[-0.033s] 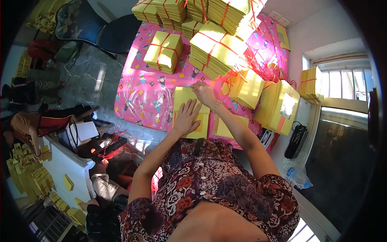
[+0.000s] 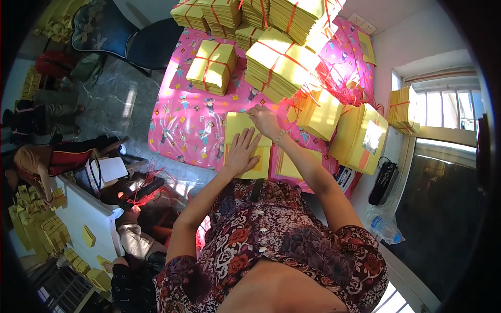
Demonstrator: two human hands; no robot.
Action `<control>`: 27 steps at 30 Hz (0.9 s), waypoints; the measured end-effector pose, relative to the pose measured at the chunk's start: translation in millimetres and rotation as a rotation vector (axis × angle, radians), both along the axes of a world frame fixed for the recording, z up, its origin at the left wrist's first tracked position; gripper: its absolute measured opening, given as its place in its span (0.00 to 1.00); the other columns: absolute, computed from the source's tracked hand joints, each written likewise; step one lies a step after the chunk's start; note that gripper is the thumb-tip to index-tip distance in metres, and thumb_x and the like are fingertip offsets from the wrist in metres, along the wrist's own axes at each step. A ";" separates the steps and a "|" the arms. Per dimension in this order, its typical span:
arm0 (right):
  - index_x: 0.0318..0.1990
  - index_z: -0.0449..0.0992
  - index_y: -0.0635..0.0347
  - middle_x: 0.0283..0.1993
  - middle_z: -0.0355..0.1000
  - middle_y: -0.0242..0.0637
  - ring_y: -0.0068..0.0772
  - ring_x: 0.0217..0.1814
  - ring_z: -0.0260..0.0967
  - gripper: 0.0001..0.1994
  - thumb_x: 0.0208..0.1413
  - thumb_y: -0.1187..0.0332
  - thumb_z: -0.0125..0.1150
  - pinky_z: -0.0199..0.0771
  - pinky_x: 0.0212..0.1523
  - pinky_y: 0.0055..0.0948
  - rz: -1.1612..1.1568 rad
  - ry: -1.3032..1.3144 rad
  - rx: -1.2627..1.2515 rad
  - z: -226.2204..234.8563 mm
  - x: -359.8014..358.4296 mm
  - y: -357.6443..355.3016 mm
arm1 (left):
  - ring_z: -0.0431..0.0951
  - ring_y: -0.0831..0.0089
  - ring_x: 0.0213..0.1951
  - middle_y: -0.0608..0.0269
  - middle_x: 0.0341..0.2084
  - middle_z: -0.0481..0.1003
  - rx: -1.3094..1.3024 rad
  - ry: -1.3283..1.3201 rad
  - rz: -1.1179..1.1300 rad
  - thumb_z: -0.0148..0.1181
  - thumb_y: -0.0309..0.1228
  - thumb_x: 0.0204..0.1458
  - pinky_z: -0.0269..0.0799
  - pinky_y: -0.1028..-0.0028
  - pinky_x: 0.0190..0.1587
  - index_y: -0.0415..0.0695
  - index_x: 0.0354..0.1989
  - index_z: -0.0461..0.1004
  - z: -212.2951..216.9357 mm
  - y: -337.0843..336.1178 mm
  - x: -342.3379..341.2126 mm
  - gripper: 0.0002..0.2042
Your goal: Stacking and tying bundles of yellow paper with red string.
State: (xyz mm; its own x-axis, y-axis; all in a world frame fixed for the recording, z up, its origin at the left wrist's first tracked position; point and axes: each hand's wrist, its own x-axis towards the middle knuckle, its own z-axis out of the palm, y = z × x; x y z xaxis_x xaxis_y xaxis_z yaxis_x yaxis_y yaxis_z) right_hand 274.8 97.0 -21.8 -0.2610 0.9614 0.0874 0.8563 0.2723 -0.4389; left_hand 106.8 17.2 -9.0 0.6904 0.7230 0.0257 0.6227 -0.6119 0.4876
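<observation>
Unchanged since the earlier frame: both hands remain on the same yellow paper stack, no visible shift.

Left hand (image 2: pixel 241 153): flat on the yellow paper stack (image 2: pixel 245 125), fingers (image 2: pixel 249 136) spread wide, palm pressing down, gripping nothing.

Right hand (image 2: pixel 264 120): at the far edge of the same stack, fingers curled down onto the top sheet; whether they pinch a sheet cannot be told.

Yellow paper stack: lies near the front edge of the table (image 2: pixel 182 125), on a pink patterned cover, directly before the person.

Loose yellow sheets (image 2: pixel 297 163): just right of the stack, under the right forearm.

Bundle tied with red string (image 2: pixel 211 65): farther back, left of centre.

Tall tied bundles (image 2: pixel 279 62): behind the hands, piled to the table's far edge.

Upright yellow packs (image 2: pixel 360 138): right side, leaning near the window.

Plastic bottle (image 2: pixel 383 229): on the floor, lower right.
</observation>
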 end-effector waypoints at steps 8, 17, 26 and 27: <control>0.40 0.76 0.55 0.37 0.71 0.36 0.38 0.40 0.70 0.10 0.51 0.66 0.58 0.75 0.37 0.34 -0.026 0.005 0.002 -1.5 3.7 1.1 | 0.43 0.49 0.68 0.47 0.66 0.47 0.000 0.012 -0.007 0.53 0.48 0.50 0.40 0.52 0.66 0.46 0.67 0.49 -7.8 -0.5 3.9 0.38; 0.38 0.70 0.60 0.38 0.70 0.46 0.51 0.38 0.71 0.09 0.51 0.68 0.57 0.72 0.36 0.45 -0.235 0.086 -0.227 33.7 1.4 -75.7 | 0.41 0.50 0.68 0.47 0.67 0.45 0.016 0.007 -0.005 0.52 0.49 0.50 0.38 0.51 0.66 0.46 0.67 0.49 -12.4 -6.3 3.0 0.38; 0.32 0.68 0.61 0.32 0.70 0.46 0.52 0.37 0.70 0.08 0.49 0.68 0.59 0.70 0.35 0.45 -0.309 0.186 -0.359 4.3 2.8 -91.6 | 0.41 0.51 0.68 0.48 0.67 0.45 0.021 0.039 0.004 0.53 0.50 0.48 0.39 0.52 0.66 0.45 0.67 0.49 -11.6 -2.3 3.4 0.39; 0.32 0.68 0.61 0.33 0.70 0.47 0.52 0.37 0.70 0.09 0.49 0.68 0.60 0.70 0.36 0.45 -0.307 0.186 -0.382 3.8 3.0 -91.4 | 0.42 0.52 0.68 0.48 0.67 0.45 0.001 0.021 -0.016 0.53 0.50 0.48 0.39 0.53 0.66 0.45 0.67 0.48 -11.0 1.6 1.6 0.40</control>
State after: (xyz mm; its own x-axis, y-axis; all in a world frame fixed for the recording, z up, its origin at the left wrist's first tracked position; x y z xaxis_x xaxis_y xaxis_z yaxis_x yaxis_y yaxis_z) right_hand 277.8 5.6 -18.0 0.0242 0.9636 -0.2661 0.7697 -0.1879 -0.6101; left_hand 108.4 18.8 -20.0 0.7024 0.7117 0.0111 0.6230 -0.6222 0.4740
